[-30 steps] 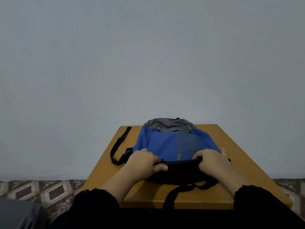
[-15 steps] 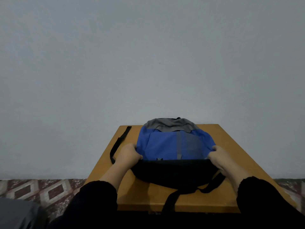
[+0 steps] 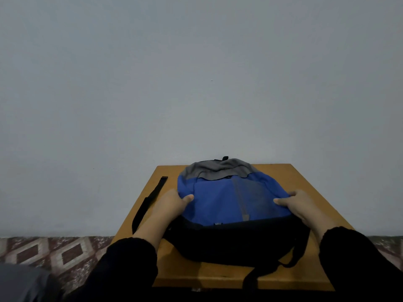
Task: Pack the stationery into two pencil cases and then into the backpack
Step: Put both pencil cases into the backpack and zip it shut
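The backpack (image 3: 220, 201) was laid flat on the table (image 3: 305, 177), its long axis running away from the person, and was gripped at its sides by the left hand (image 3: 172, 205) and right hand (image 3: 303, 205), seemingly equally near.

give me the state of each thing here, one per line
backpack: lying flat on the table, looks closed, held at both sides
left hand: grips the backpack's left side, thumb on top
right hand: grips the backpack's right side, thumb on top
loose strap: stretched out flat on the table, left of the backpack
table: bears the backpack
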A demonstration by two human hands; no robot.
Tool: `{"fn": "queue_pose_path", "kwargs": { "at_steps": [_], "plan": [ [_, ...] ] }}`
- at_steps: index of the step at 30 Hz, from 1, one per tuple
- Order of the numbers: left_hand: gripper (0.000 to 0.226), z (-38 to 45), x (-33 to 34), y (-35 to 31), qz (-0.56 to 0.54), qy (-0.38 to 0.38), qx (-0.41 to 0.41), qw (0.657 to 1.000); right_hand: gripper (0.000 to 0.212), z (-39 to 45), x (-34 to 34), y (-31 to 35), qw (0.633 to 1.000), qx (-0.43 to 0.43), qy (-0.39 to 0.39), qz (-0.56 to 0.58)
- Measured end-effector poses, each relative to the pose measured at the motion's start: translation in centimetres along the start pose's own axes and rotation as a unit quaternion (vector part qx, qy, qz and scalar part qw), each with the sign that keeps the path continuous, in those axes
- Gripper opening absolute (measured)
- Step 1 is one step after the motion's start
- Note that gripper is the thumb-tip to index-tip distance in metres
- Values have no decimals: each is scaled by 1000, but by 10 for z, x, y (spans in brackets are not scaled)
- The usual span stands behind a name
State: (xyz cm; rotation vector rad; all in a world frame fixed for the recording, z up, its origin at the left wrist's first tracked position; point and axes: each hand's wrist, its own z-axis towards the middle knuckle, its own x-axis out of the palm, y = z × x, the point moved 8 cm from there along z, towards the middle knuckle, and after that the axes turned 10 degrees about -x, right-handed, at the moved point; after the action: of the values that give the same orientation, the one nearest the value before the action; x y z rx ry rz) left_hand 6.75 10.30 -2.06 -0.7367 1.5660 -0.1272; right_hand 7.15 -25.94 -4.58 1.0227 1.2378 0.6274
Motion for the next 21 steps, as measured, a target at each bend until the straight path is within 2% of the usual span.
{"fn": "queue_pose_path", "kwargs": {
  "at_steps": [3, 5, 8, 9, 11, 13, 17, 19, 21],
  "plan": [
    [24, 7, 10, -5, 21, 1, -10, 1000, 25, 10, 6, -6, 1000, 16, 6, 4],
    [12, 21, 6, 6, -14, -20, -39, 999, 26, 11, 2, -15, 997, 57, 17, 41],
    [23, 38, 1, 25, -68, -32, -87, 993, 24, 3, -3, -29, 985, 137, 58, 82],
    [21, 41, -1, 27, -75, -40, -87, 993, 27, 5, -5, -28, 987, 131, 60, 67],
    [8, 47, -4, 20, -86, -52, -73, 992, 32, 21, -12, -14, 997, 65, 31, -3],
    [20, 54, -7, 6, -95, -66, -36, 993, 30, 36, -9, 8, 998, -5, 20, -51],
    [43, 71, -5, -24, -79, -66, 16, 995, 18, 63, 10, 45, 983, -83, 15, -163],
    [50, 84, 3, -37, -60, -51, 28, 997, 21, 76, 29, 56, 974, -106, 43, -196],
    [51, 99, 12, -45, -31, -30, 28, 999, 25, 91, 45, 58, 973, -94, 62, -201]
  ]
}}
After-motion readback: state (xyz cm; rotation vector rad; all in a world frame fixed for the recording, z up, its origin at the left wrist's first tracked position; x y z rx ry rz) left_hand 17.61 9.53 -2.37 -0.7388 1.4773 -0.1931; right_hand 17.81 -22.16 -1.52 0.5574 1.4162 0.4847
